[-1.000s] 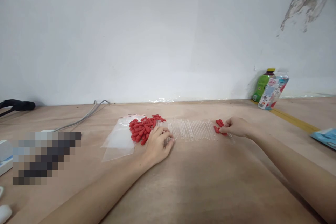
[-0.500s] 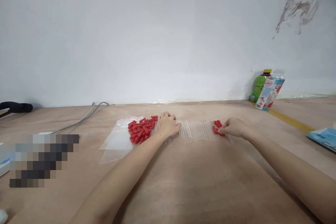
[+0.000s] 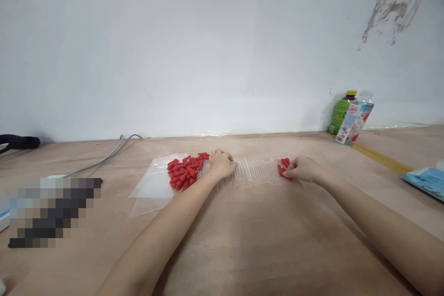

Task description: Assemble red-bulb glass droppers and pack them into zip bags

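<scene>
Thin clear tubes point(image 3: 260, 172) lie side by side in a long row across the table. My left hand point(image 3: 222, 165) rests over the row's left part, fingers bent and thumb held apart; its fingertips are partly hidden. Left of it, red rubber bulbs point(image 3: 182, 173) sit heaped by the tubes and partly on clear plastic bags point(image 3: 151, 182). At the row's right end, my right hand point(image 3: 301, 169) pinches a red rubber bulb point(image 3: 287, 174) between thumb and fingers. A few more red bulbs point(image 3: 285, 162) lie against it, with faint clear tubes below the hand.
A green bottle point(image 3: 339, 113) and a printed clear bottle point(image 3: 354, 122) stand against the wall at the right. A blue packet point(image 3: 425, 180) lies at the right edge. Yellow tape point(image 3: 381, 157) crosses the table there. A grey cable point(image 3: 107, 157) and a black object point(image 3: 21, 141) are at the left.
My right hand has shifted slightly left, and the red bulbs at its fingertips sit closer to the row's end. My left hand stays over the tubes.
</scene>
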Demonstrator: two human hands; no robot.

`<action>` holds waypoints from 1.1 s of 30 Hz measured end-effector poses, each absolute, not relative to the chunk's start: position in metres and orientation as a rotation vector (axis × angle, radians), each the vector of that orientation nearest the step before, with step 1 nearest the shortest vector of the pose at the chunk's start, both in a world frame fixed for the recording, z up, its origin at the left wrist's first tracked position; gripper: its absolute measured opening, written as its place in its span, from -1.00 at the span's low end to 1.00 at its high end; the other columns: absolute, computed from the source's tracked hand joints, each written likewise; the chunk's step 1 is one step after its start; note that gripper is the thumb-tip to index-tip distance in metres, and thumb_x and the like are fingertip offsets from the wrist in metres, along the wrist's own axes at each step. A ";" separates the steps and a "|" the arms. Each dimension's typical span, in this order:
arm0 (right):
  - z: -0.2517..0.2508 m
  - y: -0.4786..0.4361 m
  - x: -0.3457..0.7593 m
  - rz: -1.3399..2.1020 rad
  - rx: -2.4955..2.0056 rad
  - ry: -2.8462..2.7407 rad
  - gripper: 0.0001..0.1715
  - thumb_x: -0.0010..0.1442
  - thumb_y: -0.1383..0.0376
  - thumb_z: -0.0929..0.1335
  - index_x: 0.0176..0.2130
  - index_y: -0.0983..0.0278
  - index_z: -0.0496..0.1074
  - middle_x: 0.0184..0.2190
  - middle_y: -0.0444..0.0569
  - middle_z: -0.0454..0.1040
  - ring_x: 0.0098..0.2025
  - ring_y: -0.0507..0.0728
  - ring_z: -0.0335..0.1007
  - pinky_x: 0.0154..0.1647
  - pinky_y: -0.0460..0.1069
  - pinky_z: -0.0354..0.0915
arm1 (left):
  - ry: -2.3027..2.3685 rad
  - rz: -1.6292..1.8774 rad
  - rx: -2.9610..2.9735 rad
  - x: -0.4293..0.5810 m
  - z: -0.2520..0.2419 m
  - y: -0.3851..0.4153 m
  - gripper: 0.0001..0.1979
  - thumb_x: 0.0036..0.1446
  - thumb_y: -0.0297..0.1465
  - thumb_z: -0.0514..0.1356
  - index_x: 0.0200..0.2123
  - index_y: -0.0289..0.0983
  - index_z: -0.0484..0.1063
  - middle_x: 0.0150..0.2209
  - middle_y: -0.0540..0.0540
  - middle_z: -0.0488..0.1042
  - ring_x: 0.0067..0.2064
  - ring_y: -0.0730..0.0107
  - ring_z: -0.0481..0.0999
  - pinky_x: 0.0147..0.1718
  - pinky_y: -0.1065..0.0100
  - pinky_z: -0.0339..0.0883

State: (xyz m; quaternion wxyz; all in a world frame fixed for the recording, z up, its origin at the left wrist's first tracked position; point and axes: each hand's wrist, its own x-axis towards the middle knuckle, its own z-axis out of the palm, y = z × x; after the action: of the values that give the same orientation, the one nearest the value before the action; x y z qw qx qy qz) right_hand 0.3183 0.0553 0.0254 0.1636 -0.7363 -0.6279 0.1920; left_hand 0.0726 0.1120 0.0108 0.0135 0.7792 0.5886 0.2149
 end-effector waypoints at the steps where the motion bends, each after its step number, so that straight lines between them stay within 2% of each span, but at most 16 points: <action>1: 0.025 0.055 0.318 0.550 -2.094 -1.781 -0.83 -0.20 0.28 0.34 -0.72 0.29 0.34 -0.67 -0.12 0.34 -0.52 0.04 0.27 -0.56 -0.11 0.07 | 1.826 0.683 2.426 0.072 0.010 0.111 -0.78 -0.04 -0.23 0.13 -0.37 -0.22 0.45 -0.20 -0.16 0.31 -0.05 0.09 0.20 -0.10 0.15 0.07; 9: 0.029 0.055 0.323 0.554 -1.994 -1.778 -0.81 -0.18 0.22 0.32 -0.68 0.28 0.32 -0.64 -0.11 0.36 -0.54 0.03 0.24 -0.59 -0.11 0.05 | 1.708 0.730 2.479 0.064 0.013 0.097 -0.85 -0.04 -0.28 0.16 -0.44 -0.25 0.42 -0.22 -0.13 0.31 -0.09 0.11 0.24 -0.13 0.13 0.12; 14: 0.029 0.046 0.296 0.544 -1.717 -1.743 -0.79 -0.07 0.18 0.29 -0.52 0.30 0.34 -0.56 -0.08 0.41 -0.51 0.01 0.28 -0.53 -0.12 0.13 | 1.515 0.758 2.613 0.048 0.014 0.064 -0.88 -0.05 -0.32 0.20 -0.43 -0.23 0.38 -0.21 -0.07 0.28 -0.10 0.20 0.22 -0.13 0.23 0.15; 17: 0.018 0.035 0.268 0.406 -1.546 -1.804 -0.76 -0.02 0.16 0.27 -0.45 0.30 0.35 -0.55 -0.09 0.40 -0.51 0.01 0.26 -0.53 -0.12 0.14 | 1.388 0.865 2.704 0.039 0.010 0.039 -0.83 -0.02 -0.29 0.17 -0.35 -0.24 0.33 -0.26 -0.08 0.27 -0.16 0.22 0.24 -0.21 0.24 0.19; 21: 0.003 0.014 0.238 0.204 -1.299 -1.965 -0.78 0.04 0.22 0.26 -0.31 0.28 0.37 -0.48 -0.08 0.40 -0.45 0.03 0.28 -0.46 -0.09 0.19 | 1.430 0.890 2.711 0.033 0.005 0.013 -0.73 -0.05 -0.18 0.17 -0.40 -0.26 0.27 -0.37 -0.06 0.26 -0.26 0.23 0.27 -0.30 0.23 0.20; 23: -0.003 0.004 0.231 0.113 -1.201 -2.074 -0.82 0.06 0.28 0.25 -0.31 0.27 0.39 -0.44 -0.05 0.39 -0.41 0.05 0.29 -0.39 -0.06 0.21 | 1.445 0.826 2.718 0.031 0.003 0.005 -0.73 -0.05 -0.17 0.17 -0.43 -0.26 0.26 -0.40 -0.06 0.26 -0.29 0.23 0.28 -0.33 0.24 0.20; 29: -0.016 -0.002 0.230 0.055 -1.045 -2.127 -0.81 0.12 0.31 0.22 -0.30 0.23 0.40 -0.41 -0.03 0.39 -0.37 0.07 0.29 -0.35 -0.02 0.23 | 1.385 0.766 2.699 0.027 0.000 -0.002 -0.85 0.09 -0.33 0.07 -0.48 -0.26 0.26 -0.40 -0.08 0.29 -0.30 0.26 0.29 -0.36 0.27 0.20; 33: -0.019 0.000 0.230 -0.007 -1.052 -2.128 -0.78 0.15 0.32 0.20 -0.28 0.22 0.41 -0.37 -0.03 0.42 -0.29 0.10 0.31 -0.23 0.04 0.20 | 1.344 0.810 2.692 0.023 -0.001 -0.002 -0.87 0.13 -0.39 0.01 -0.44 -0.27 0.25 -0.39 -0.08 0.32 -0.31 0.28 0.30 -0.35 0.28 0.20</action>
State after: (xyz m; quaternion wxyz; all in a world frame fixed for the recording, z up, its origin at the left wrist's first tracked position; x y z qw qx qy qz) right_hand 0.2298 -0.0002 -0.0192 0.3744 -0.4110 -0.8312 -0.0028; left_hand 0.0226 -0.0021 -0.0011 0.0128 0.8639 0.4313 0.2600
